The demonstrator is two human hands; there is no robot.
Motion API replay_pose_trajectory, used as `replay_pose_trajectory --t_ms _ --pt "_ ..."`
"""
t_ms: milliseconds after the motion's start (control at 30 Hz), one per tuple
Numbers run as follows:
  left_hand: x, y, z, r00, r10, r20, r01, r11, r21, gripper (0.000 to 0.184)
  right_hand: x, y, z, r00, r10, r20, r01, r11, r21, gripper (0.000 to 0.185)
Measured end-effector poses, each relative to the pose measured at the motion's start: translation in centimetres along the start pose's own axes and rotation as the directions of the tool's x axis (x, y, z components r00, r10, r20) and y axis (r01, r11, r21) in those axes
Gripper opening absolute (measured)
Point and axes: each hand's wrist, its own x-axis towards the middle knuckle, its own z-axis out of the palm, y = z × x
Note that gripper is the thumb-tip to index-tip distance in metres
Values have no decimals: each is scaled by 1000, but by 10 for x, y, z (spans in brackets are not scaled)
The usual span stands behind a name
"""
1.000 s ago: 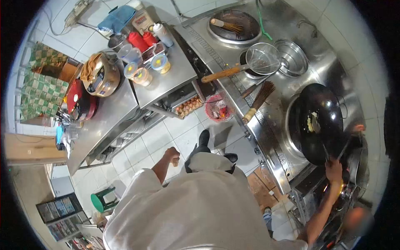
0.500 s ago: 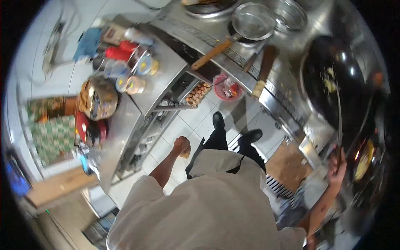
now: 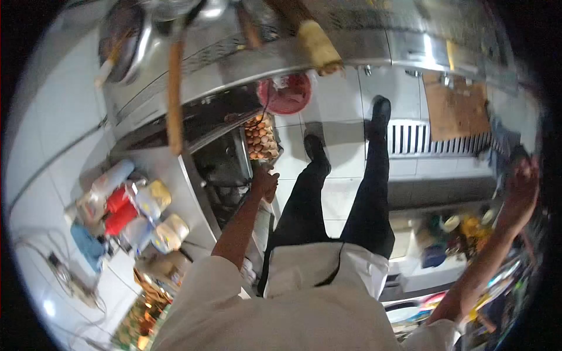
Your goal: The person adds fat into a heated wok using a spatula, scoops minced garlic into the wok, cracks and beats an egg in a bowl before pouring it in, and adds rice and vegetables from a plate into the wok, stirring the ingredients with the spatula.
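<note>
While the left hand hangs at eleven o'clock, fingers half-curled, contents unclear, brown eggs sit beyond it, probably trayed against rolling; the blurred right hand, at two o'clock, hides finger opening and any hold.

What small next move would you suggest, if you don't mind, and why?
I would perhaps have the left hand turn the long wooden handle inward, as it juts past the steel counter edge and could be knocked; the right hand is farther off.
</note>
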Motion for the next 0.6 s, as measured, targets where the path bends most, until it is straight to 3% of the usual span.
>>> replay_pose_trajectory --t_ms 33,67,100,167,200,233,300,333,367,433,467,600 --pt "29 -22 9 995 52 -87 -39 989 140 49 -41 44 -7 998 30 -62 -27 998 51 58" --pt "37 -13 2 994 94 -54 -75 955 286 60 -95 75 17 993 49 -108 -68 980 -185 55" --pt "61 -24 6 995 103 -15 -93 944 318 60 -146 101 60 987 65 -146 -120 906 -406 52" --pt "108 -63 13 997 -64 54 61 997 48 52 -211 159 116 905 388 -173 -406 910 -84 48" --pt "129 -84 16 933 359 -5 -304 798 520 47 -238 184 140 906 400 -139 -404 915 -2 50" --pt "154 -95 15 929 369 24 -323 777 541 47 -260 207 156 910 402 -107 -395 915 83 53" --pt "193 -119 15 948 288 -139 -157 798 581 43 -296 249 167 868 491 -67 -495 866 -69 58" --pt "178 -68 6 986 163 43 -166 901 402 51 -305 259 173 843 537 -42 -537 843 -12 56" --pt "199 -76 10 986 156 58 -166 893 419 51 -309 266 178 831 554 -54 -555 832 -5 56" --pt "233 -83 6 983 -185 -4 185 983 6 61 -317 276 187 813 582 17 -582 812 35 51" --pt "239 -79 8 987 -62 -145 124 875 467 65 -322 286 189 815 580 -1 -579 815 28 46" --pt "336 -104 -1 972 10 -234 143 767 626 58 -315 309 194 825 560 -73 -562 827 -11 44"
